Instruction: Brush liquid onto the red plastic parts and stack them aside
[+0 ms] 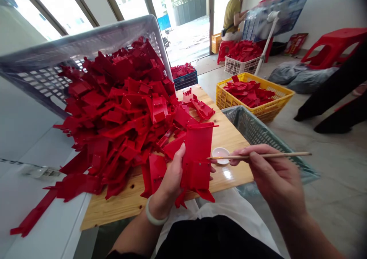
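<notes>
My left hand [172, 175] is closed around a red plastic part [200, 144], a flat panel with a raised box-like lower section, held tilted up over the table's front edge. Between the fingers of my right hand [272, 171] is a thin wooden paintbrush [283, 154], its tip at the right side of the part. Whether the tip touches the plastic I cannot tell. Just behind the brush, a small white dish [220, 154] sits on the wooden table [229, 136]. A large heap of similar red parts [123, 110] spills across the table on the left.
A tipped grey crate [100, 35] stands behind the heap. On the floor to the right are a green crate [258, 133] and a yellow crate [281, 98] with red parts. Farther back, a person [233, 14] sits near a white crate [241, 66]; red stools [335, 45] stand right.
</notes>
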A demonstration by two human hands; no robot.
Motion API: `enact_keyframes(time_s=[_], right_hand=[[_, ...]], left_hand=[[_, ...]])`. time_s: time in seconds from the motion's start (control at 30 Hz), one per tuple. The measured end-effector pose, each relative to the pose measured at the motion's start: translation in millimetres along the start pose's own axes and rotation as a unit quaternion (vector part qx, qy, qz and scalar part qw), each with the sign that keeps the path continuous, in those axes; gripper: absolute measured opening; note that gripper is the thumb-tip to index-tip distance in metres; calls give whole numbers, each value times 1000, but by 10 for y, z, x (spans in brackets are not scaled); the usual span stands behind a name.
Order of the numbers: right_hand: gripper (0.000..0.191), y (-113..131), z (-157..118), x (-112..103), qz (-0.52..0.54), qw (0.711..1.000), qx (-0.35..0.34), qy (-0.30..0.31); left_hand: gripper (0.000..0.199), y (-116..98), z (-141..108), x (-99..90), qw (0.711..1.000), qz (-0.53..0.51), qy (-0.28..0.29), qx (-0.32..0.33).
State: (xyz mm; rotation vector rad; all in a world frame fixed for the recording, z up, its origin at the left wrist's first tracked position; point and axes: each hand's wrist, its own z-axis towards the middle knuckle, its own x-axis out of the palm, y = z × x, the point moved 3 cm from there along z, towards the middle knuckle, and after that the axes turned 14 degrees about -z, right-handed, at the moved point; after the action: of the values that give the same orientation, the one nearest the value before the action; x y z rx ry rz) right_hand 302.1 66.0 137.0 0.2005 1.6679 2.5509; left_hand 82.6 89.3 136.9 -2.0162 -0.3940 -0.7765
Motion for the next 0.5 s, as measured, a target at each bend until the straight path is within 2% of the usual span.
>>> enact_keyframes(time_s=[0.2, 0.5], right_hand=[[15, -17, 28, 31, 2, 1000, -12, 12], [15, -14, -5, 17, -22, 999, -19, 28]], left_hand=[[75, -21, -60, 115, 999, 2, 36, -20], [79, -20, -80, 123, 999, 10, 30, -33]])
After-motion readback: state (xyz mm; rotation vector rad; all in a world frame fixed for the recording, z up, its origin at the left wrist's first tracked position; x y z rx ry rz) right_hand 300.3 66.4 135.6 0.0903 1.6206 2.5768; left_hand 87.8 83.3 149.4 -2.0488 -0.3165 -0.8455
